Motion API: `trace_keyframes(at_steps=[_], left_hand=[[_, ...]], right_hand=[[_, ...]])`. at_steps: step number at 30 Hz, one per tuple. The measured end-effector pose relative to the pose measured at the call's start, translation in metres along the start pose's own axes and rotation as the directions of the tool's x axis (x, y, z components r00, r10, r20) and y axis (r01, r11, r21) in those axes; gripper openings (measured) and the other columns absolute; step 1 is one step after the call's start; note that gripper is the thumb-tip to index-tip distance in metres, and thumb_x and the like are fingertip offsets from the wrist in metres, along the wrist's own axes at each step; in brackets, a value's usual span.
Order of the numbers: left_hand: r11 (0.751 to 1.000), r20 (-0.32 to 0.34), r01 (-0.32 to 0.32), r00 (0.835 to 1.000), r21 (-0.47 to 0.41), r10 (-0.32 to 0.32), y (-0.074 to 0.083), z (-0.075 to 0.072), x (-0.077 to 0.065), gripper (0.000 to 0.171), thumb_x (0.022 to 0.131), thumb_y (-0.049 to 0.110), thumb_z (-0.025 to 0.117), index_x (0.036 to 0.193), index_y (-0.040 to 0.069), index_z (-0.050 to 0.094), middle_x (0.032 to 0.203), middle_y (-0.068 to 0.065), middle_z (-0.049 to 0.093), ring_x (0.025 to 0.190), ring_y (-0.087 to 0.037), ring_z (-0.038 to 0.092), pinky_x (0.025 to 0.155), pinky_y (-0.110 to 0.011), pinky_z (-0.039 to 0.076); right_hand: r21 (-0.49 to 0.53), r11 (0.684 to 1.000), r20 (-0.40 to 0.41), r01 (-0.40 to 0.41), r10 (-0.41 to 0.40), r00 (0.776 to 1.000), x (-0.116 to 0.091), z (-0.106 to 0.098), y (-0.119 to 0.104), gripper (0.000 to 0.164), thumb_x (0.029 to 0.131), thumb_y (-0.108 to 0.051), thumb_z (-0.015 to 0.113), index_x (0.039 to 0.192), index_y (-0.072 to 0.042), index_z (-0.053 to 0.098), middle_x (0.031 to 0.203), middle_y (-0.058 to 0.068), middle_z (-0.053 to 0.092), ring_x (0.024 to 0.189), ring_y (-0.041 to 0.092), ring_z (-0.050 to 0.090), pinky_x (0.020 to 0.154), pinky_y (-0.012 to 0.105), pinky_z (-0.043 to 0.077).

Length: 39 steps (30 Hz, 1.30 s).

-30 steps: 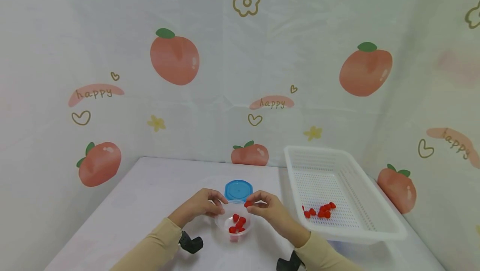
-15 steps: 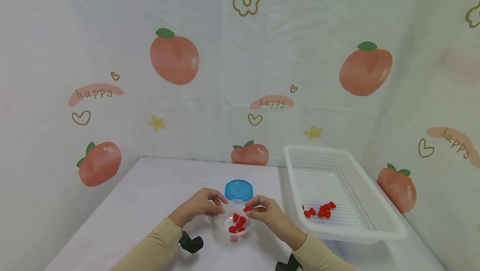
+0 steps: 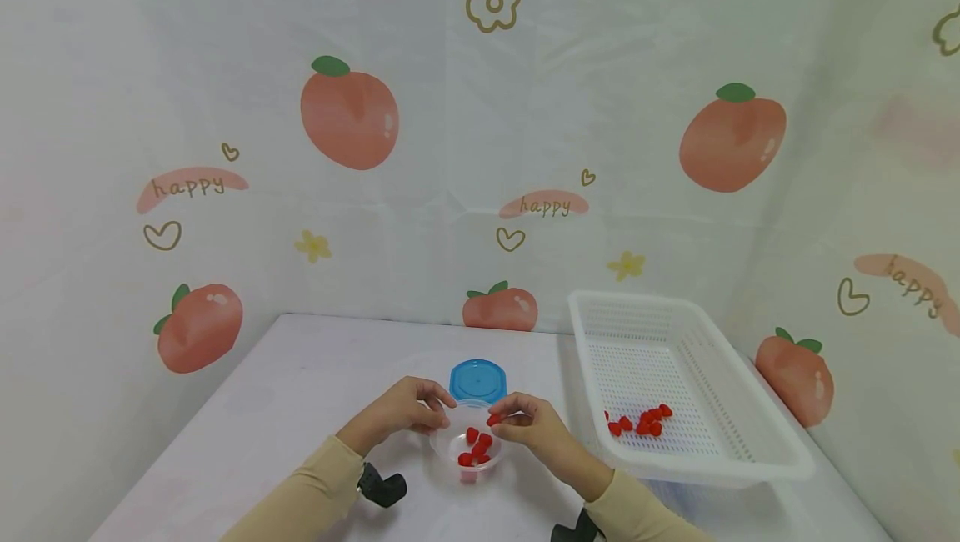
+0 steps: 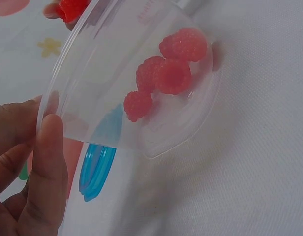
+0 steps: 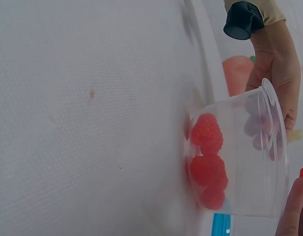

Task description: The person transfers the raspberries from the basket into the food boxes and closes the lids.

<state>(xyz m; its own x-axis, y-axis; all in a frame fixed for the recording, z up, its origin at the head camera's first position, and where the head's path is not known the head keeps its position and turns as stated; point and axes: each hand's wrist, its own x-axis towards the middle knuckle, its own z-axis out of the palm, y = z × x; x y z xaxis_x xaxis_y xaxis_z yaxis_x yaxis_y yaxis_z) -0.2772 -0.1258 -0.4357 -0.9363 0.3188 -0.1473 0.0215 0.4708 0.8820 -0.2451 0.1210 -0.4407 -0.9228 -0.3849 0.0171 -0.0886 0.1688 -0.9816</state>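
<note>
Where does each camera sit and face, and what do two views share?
Head: on the head, facing forward and down at the clear cup; left hand, right hand and sleeves show.
Left wrist: on that wrist, facing the cup's side; left fingers pinch its rim.
Right wrist: on that wrist, facing the cup; right fingers show, left hand beyond it.
Both wrist views share the cup, raspberries and blue lid.

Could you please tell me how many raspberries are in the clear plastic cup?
5 visible in the clear plastic cup. In the left wrist picture, one raspberry at lower left, one and another in the middle, one and another at upper right. Overlap could hide more.
</note>
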Motion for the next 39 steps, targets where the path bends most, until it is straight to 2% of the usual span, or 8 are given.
trace_keyframes(at_steps=[15,24,31,39], left_hand=[[1.0,-0.01,0.006,1.0,-0.001,-0.006,0.0002,0.0008,-0.0001,0.026,0.08,0.011,0.077,0.104,0.004,0.071,0.082,-0.005,0.06,0.065,-0.015,0.058,0.066,-0.028,0.058],[1.0,-0.012,0.001,1.0,0.001,-0.001,0.0005,0.0004,-0.0006,0.026,0.08,0.01,0.077,0.104,0.003,0.07,0.081,-0.005,0.06,0.065,-0.015,0.058,0.066,-0.028,0.058],[1.0,-0.013,0.003,1.0,0.001,-0.003,0.0001,0.0004,-0.0004,0.026,0.081,0.011,0.077,0.104,0.003,0.07,0.081,-0.005,0.06,0.065,-0.015,0.058,0.066,-0.028,0.058],[1.0,-0.005,-0.001,1.0,-0.004,0.001,0.0003,0.0003,-0.0003,0.026,0.08,0.011,0.077,0.104,0.003,0.07,0.081,-0.005,0.06,0.064,-0.015,0.058,0.065,-0.028,0.058]], right_hand=[[-0.002,1.0,0.006,0.004,-0.004,1.0,-0.0002,0.0006,-0.0001,0.032,0.088,-0.01,0.069,0.115,0.005,0.06,0.108,0.016,0.066,0.089,0.015,0.064,0.085,0.033,0.057],[0.008,1.0,0.017,0.008,-0.009,1.0,0.0004,-0.0003,0.0009,0.034,0.089,-0.01,0.069,0.116,0.008,0.058,0.105,0.015,0.064,0.087,0.014,0.061,0.083,0.029,0.057],[0.004,1.0,0.023,0.003,-0.003,1.0,0.0002,0.0003,-0.0029,0.031,0.09,-0.01,0.068,0.115,0.006,0.06,0.108,0.019,0.063,0.088,0.015,0.061,0.085,0.029,0.056],[-0.007,1.0,0.037,0.005,-0.005,0.999,0.0005,-0.0022,-0.0068,0.04,0.089,-0.016,0.07,0.117,0.01,0.057,0.109,0.021,0.061,0.091,0.015,0.063,0.087,0.031,0.056]])
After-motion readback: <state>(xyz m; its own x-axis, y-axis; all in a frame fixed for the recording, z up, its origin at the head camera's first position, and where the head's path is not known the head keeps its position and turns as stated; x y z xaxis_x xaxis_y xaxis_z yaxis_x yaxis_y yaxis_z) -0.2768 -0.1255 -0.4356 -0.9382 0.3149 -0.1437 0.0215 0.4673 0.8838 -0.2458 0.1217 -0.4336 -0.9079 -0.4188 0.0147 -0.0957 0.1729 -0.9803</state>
